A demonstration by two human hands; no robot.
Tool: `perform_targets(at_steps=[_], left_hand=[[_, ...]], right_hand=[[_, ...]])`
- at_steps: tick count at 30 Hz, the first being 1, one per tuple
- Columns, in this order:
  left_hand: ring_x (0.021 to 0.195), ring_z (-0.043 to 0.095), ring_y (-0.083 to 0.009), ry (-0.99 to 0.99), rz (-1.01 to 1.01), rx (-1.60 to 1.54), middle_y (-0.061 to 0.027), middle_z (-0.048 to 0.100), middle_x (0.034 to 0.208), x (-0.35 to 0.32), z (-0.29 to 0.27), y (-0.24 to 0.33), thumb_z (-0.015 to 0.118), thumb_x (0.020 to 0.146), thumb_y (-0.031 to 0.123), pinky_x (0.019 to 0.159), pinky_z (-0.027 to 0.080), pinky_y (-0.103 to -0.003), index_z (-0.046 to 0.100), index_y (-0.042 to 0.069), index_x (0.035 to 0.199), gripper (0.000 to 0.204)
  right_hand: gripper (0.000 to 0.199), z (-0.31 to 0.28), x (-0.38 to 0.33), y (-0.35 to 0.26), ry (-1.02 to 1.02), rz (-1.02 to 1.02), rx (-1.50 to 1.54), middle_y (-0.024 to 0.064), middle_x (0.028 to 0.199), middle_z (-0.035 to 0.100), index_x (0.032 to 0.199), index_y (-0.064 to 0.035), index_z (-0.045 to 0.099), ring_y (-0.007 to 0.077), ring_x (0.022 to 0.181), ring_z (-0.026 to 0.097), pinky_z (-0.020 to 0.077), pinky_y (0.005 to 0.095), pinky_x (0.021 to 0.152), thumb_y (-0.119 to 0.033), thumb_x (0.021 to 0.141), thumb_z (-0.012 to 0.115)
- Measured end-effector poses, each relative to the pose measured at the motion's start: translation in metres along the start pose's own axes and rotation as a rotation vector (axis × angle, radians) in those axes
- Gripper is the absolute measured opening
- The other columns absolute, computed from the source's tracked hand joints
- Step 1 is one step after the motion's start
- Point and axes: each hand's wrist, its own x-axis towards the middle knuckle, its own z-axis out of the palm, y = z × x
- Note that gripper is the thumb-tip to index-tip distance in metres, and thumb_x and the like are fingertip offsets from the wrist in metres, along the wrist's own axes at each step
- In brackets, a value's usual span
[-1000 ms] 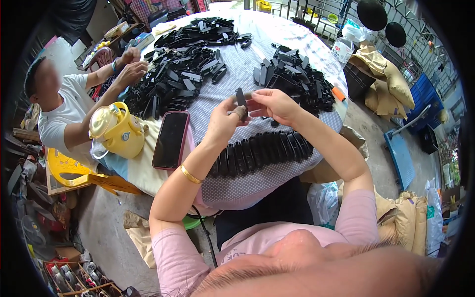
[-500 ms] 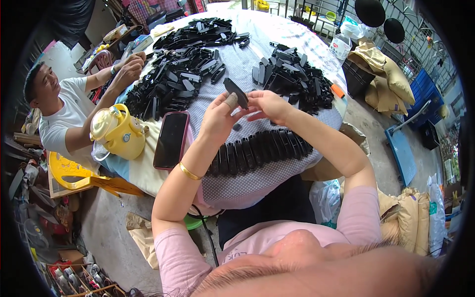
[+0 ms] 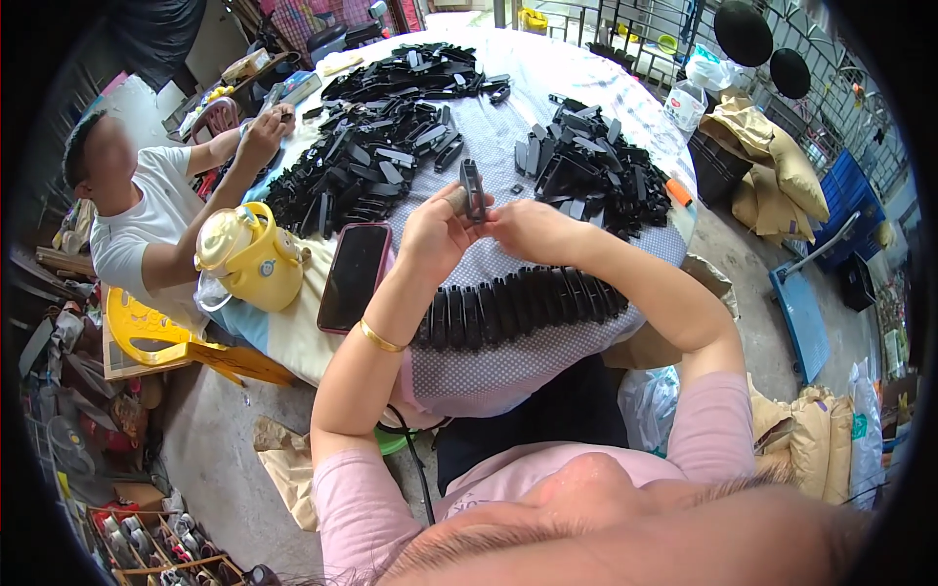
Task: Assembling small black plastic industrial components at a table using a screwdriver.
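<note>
My left hand pinches a slim, elongated black plastic piece between thumb and fingers, its narrow grooved side showing. At the lower end of that piece, the closed fingertips of my right hand press against it. Just below my hands, a tight row of similar black pieces stands along the near part of the cloth-covered table. Loose black pieces form a right heap, a left heap and a far heap. A tiny dark part lies beyond my right hand.
Left of my arm lie a phone and a yellow lidded jug. An orange object lies by the right edge. Across the left side sits a person with raised hands. A blue trolley and stuffed sacks stand right.
The black piece has turned in my fingers, from its broad flat side to its narrow grooved side. My hands stay together over the table. The whole view has shifted slightly.
</note>
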Motion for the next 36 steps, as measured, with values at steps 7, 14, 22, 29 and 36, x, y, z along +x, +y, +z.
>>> perform_targets(at_steps=[7, 14, 22, 29, 36], left_hand=[[0.090, 0.062, -0.0266, -0.046, -0.027, 0.077, -0.0129, 0.059, 0.094, -0.009, 0.019, -0.002, 0.040, 0.093, 0.008, 0.076, 0.052, -0.033, 0.041, -0.001, 0.125, 0.033], [0.093, 0.063, -0.0316, -0.295, -0.086, 0.087, -0.0135, 0.060, 0.098, -0.014, 0.025, -0.015, 0.044, 0.092, 0.010, 0.080, 0.052, -0.038, 0.039, 0.001, 0.127, 0.037], [0.093, 0.063, -0.0288, -0.291, -0.023, 0.194, -0.0139, 0.055, 0.109, -0.017, 0.031, -0.021, 0.047, 0.092, 0.009, 0.081, 0.053, -0.036, 0.036, -0.001, 0.129, 0.040], [0.089, 0.063, -0.0215, -0.258, 0.055, 0.249, -0.0118, 0.056, 0.109, -0.019, 0.029, -0.025, 0.052, 0.090, 0.010, 0.081, 0.053, -0.034, 0.039, -0.002, 0.129, 0.043], [0.085, 0.062, -0.0167, -0.199, 0.067, 0.252, -0.0074, 0.056, 0.105, -0.023, 0.031, -0.026, 0.052, 0.089, 0.007, 0.076, 0.055, -0.028, 0.046, 0.001, 0.125, 0.036]], right_hand=[[0.017, -0.036, -0.046, 0.020, 0.526, 0.237, 0.826, 0.0080, 0.084, 0.066, 0.092, 0.0027, 0.064, 0.0118, 0.079, 0.063, 0.0510, 0.0249, 0.071, 0.001, 0.076, 0.060], [0.018, -0.036, -0.046, -0.004, 0.858, 0.102, 0.949, 0.0068, 0.087, 0.065, 0.096, 0.0038, 0.064, 0.0120, 0.080, 0.063, 0.0513, 0.0225, 0.073, 0.003, 0.078, 0.065], [0.009, -0.030, -0.048, -0.015, 1.015, 0.068, 0.280, 0.0102, 0.077, 0.061, 0.078, -0.0003, 0.062, 0.0260, 0.067, 0.061, 0.0497, 0.0309, 0.058, -0.001, 0.070, 0.066], [0.011, -0.029, -0.047, -0.018, 0.960, 0.033, 0.101, 0.0110, 0.080, 0.061, 0.079, 0.0021, 0.062, 0.0263, 0.071, 0.060, 0.0503, 0.0331, 0.062, -0.001, 0.069, 0.064], [0.019, -0.031, -0.055, -0.024, 0.769, -0.038, 0.256, 0.0170, 0.097, 0.057, 0.083, 0.0058, 0.062, 0.0306, 0.088, 0.056, 0.0457, 0.0375, 0.078, -0.013, 0.079, 0.061]])
